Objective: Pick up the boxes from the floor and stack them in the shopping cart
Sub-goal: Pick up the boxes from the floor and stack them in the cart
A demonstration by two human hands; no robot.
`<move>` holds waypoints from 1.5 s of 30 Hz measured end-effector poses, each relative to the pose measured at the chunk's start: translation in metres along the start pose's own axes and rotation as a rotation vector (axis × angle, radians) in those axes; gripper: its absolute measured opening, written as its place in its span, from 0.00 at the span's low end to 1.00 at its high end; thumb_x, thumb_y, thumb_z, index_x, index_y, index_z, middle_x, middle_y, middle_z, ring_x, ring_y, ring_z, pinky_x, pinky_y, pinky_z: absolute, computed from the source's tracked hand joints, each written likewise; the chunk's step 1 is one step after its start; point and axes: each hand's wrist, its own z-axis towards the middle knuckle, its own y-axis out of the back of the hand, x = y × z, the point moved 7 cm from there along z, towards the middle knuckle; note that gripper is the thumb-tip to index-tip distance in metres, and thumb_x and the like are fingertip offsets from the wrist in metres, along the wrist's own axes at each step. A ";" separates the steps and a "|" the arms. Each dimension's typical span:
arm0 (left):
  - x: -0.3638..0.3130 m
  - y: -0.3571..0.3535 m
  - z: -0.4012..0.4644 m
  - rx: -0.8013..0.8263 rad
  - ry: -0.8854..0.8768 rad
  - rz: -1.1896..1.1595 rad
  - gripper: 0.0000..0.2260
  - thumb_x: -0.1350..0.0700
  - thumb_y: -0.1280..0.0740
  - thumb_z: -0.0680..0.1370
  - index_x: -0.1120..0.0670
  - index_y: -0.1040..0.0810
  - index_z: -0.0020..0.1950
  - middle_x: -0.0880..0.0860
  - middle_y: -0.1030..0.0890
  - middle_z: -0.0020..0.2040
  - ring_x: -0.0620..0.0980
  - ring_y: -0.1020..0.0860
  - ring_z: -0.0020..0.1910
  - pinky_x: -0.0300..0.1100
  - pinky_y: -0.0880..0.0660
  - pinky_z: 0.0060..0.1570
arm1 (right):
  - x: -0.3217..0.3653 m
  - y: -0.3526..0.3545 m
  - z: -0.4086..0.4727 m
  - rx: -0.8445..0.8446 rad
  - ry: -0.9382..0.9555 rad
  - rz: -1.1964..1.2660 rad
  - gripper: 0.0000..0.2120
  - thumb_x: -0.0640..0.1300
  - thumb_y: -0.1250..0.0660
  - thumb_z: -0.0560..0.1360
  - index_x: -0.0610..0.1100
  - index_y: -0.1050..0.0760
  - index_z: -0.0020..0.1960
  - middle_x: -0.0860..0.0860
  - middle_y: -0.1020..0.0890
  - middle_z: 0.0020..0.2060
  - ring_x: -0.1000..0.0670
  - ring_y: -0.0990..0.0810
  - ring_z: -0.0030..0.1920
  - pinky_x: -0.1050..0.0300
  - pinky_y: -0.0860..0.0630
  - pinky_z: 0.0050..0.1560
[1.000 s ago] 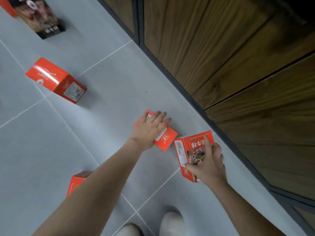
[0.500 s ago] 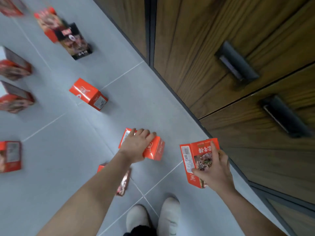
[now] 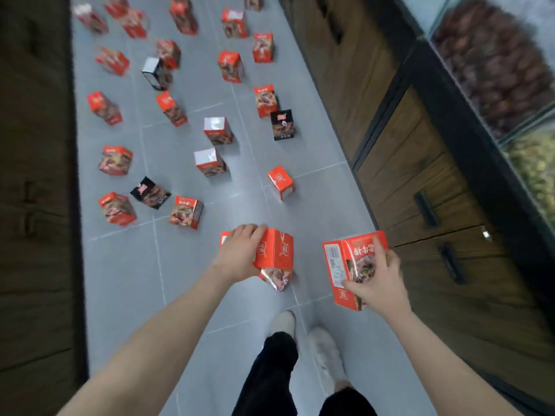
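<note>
Now the left hand point(image 3: 240, 253) is curled over the top of a red cardboard box point(image 3: 274, 250), fingers closed on its far edge, and holds it above the floor. Under this box another box point(image 3: 276, 277) with a glossy food picture lies on the tiles. The right hand point(image 3: 375, 280) grips a second red box point(image 3: 345, 262) by its printed front, thumb on the near corner and one finger stretched along the face; a white label is on its left side. Farther away many small rectangular boxes point(image 3: 214, 130), red, white-topped and black, are scattered on the smooth grey tiled floor point(image 3: 126, 265). On the right stand dark wooden cabinets point(image 3: 420, 163) with black handles.
</note>
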 end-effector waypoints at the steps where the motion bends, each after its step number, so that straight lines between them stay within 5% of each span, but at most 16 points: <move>1: 0.006 0.006 -0.020 -0.009 0.050 -0.021 0.42 0.51 0.24 0.62 0.55 0.38 0.73 0.57 0.30 0.65 0.59 0.32 0.66 0.49 0.35 0.65 | 0.010 0.001 -0.007 0.017 0.029 -0.010 0.55 0.54 0.23 0.60 0.54 0.53 0.76 0.40 0.40 0.69 0.35 0.36 0.67 0.38 0.34 0.64; 10: 0.029 0.045 -0.187 -0.192 0.439 -0.135 0.42 0.48 0.25 0.62 0.53 0.39 0.73 0.55 0.29 0.65 0.56 0.30 0.65 0.49 0.30 0.62 | 0.094 -0.008 -0.049 0.230 0.328 -0.090 0.56 0.59 0.24 0.60 0.59 0.58 0.75 0.46 0.43 0.73 0.40 0.40 0.71 0.41 0.37 0.68; 18: 0.015 0.044 -0.364 -0.492 0.798 -0.300 0.44 0.37 0.32 0.58 0.51 0.38 0.71 0.51 0.28 0.63 0.53 0.28 0.62 0.48 0.27 0.57 | 0.184 -0.041 -0.126 0.366 0.687 -0.216 0.56 0.56 0.22 0.59 0.56 0.53 0.77 0.41 0.40 0.72 0.39 0.39 0.71 0.46 0.38 0.71; 21: 0.006 0.025 -0.440 -0.605 0.933 -0.361 0.44 0.34 0.38 0.55 0.50 0.36 0.69 0.49 0.27 0.61 0.51 0.28 0.61 0.46 0.27 0.55 | 0.213 -0.062 -0.176 0.419 0.808 -0.264 0.55 0.55 0.22 0.60 0.54 0.52 0.77 0.42 0.41 0.72 0.41 0.40 0.72 0.47 0.40 0.71; 28: -0.018 -0.025 -0.617 -0.770 1.224 -0.395 0.39 0.37 0.33 0.58 0.50 0.35 0.66 0.49 0.26 0.56 0.50 0.27 0.58 0.45 0.28 0.55 | 0.246 -0.140 -0.303 0.612 1.007 -0.335 0.60 0.66 0.29 0.49 0.59 0.53 0.76 0.45 0.36 0.67 0.41 0.30 0.66 0.42 0.31 0.66; 36: -0.052 -0.090 -0.816 -0.905 1.422 -0.443 0.47 0.25 0.32 0.56 0.47 0.38 0.68 0.45 0.28 0.60 0.46 0.29 0.61 0.46 0.29 0.60 | 0.249 -0.227 -0.491 0.775 1.189 -0.343 0.55 0.53 0.21 0.59 0.56 0.50 0.76 0.44 0.32 0.64 0.43 0.28 0.64 0.48 0.31 0.64; 45: -0.072 -0.176 -0.971 -0.956 1.623 -0.557 0.49 0.30 0.34 0.56 0.51 0.39 0.71 0.49 0.29 0.65 0.49 0.30 0.64 0.49 0.30 0.63 | 0.254 -0.306 -0.664 0.970 1.305 -0.366 0.54 0.52 0.22 0.62 0.57 0.53 0.77 0.48 0.37 0.67 0.46 0.30 0.66 0.47 0.31 0.66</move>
